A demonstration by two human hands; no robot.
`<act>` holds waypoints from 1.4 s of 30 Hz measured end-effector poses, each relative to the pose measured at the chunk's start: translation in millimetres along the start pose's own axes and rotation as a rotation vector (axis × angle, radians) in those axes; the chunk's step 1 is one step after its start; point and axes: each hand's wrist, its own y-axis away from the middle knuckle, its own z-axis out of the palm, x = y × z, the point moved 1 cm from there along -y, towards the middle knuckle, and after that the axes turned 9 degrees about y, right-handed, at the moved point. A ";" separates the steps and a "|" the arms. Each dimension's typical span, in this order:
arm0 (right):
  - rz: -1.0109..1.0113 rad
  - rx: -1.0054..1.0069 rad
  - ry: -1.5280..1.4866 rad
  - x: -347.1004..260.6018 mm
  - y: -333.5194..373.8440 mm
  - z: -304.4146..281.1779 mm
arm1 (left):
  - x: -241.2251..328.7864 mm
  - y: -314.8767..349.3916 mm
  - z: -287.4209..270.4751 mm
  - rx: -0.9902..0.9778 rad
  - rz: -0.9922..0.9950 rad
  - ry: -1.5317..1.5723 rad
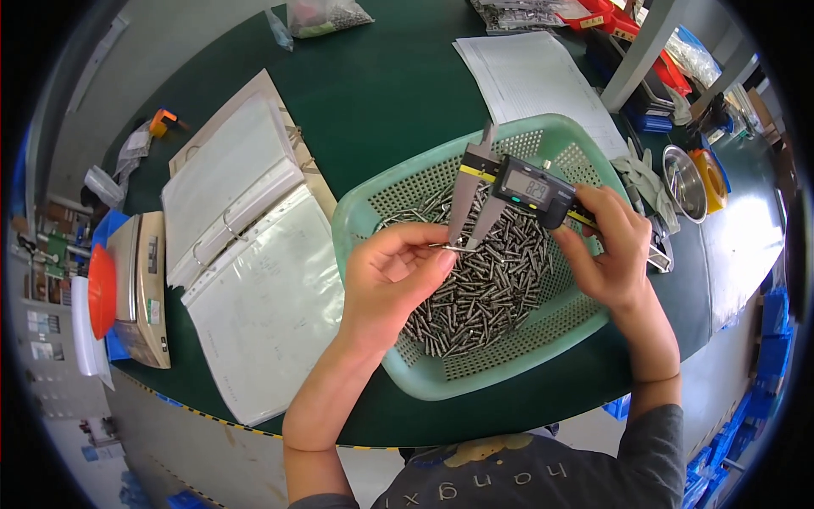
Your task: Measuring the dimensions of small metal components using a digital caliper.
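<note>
My right hand (612,246) is closed around a digital caliper (527,188), whose small screen faces up and whose jaws point down toward my left hand. Between the thumb and forefinger of my left hand (398,271) is a small metal pin (459,248), lying across the jaw tips. Whether both jaws touch it, I cannot tell. Below my hands, a pale green perforated plastic basket (441,386) holds a heap of similar metal pins (483,310).
An open ring binder (263,305) lies left of the basket, beside a weighing scale (151,288) with an orange-red tray. Paper sheets (534,81) lie behind the basket. At right are a glove (649,187), a metal bowl (685,185) and a shelf post (638,64).
</note>
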 end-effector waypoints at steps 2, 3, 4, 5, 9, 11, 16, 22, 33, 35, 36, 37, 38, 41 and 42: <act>-0.002 -0.024 0.014 -1.3 0.2 0.5 | 1.6 1.9 0.4 -0.025 0.033 0.019; -0.003 -0.019 0.006 -1.4 0.2 0.8 | 1.7 2.9 0.2 -0.027 0.026 0.017; -0.009 -0.012 0.000 -1.2 -0.3 0.7 | 1.9 2.8 0.4 -0.025 0.027 0.013; -0.007 -0.009 0.001 -1.5 0.1 1.3 | 2.4 2.8 0.6 -0.024 0.029 0.009; 0.010 -0.023 -0.026 -1.2 1.3 2.6 | 1.9 3.0 1.0 -0.034 0.028 -0.006; 0.012 -0.028 -0.029 -1.6 1.5 2.8 | 0.7 3.5 1.9 -0.044 0.036 0.014; 0.036 -0.077 0.012 -3.6 0.5 1.4 | 2.0 4.3 2.7 -0.029 0.052 -0.035; 0.029 -0.051 0.094 -4.7 0.0 -3.2 | 2.2 3.4 2.4 -0.061 0.086 -0.079; 0.075 -0.015 0.145 -2.8 0.0 -1.0 | 1.4 2.2 -6.3 0.154 0.027 -0.098; 0.149 0.003 0.126 -0.7 0.6 1.3 | 1.2 1.7 -5.9 0.158 0.060 -0.094; 0.147 0.001 0.118 -0.6 0.9 2.0 | 1.6 1.5 -5.8 0.166 0.060 -0.098; 0.141 -0.010 0.109 -0.7 0.4 1.2 | 2.4 0.6 -4.9 0.161 0.030 -0.076; 0.134 -0.021 0.100 -1.1 -0.1 0.4 | 2.7 0.4 -4.3 0.156 -0.001 -0.054; 0.079 -0.020 0.041 -1.8 0.3 2.0 | 1.9 0.9 -3.5 0.113 0.007 -0.039; 0.045 -0.012 0.003 -1.8 0.4 2.7 | 2.4 1.0 -2.3 0.114 0.006 -0.040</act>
